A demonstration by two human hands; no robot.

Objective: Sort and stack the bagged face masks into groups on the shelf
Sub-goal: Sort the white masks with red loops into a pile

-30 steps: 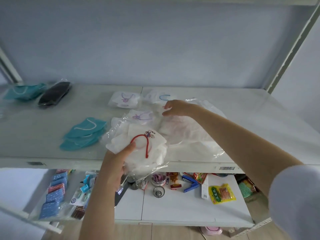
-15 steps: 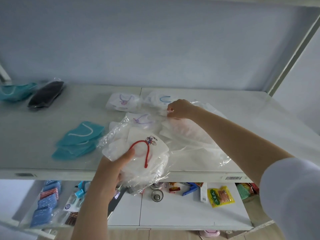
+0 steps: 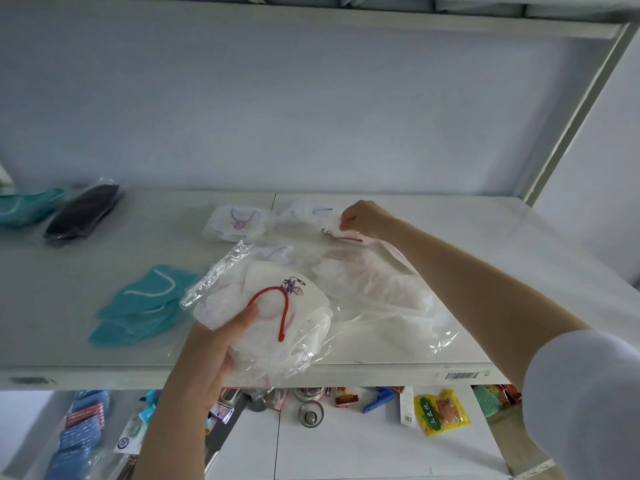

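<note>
Left hand: grip curled round clear-bagged white mask with red loop, over pale shelf front edge. Right hand: pinching second bagged mask, further back. I expect the slick bag could slip off the edge.

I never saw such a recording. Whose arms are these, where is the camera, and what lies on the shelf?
There is no machine: a person wears a camera on the head, so you look down along their own arms. The left hand grips a bundle of bagged white masks with a red ear loop, above the front edge of the white shelf. The right hand pinches another bagged white mask farther back. Also on the shelf lie teal masks, a black mask bag and a white mask with purple loops. Below is a lower shelf with a yellow packet.
</note>
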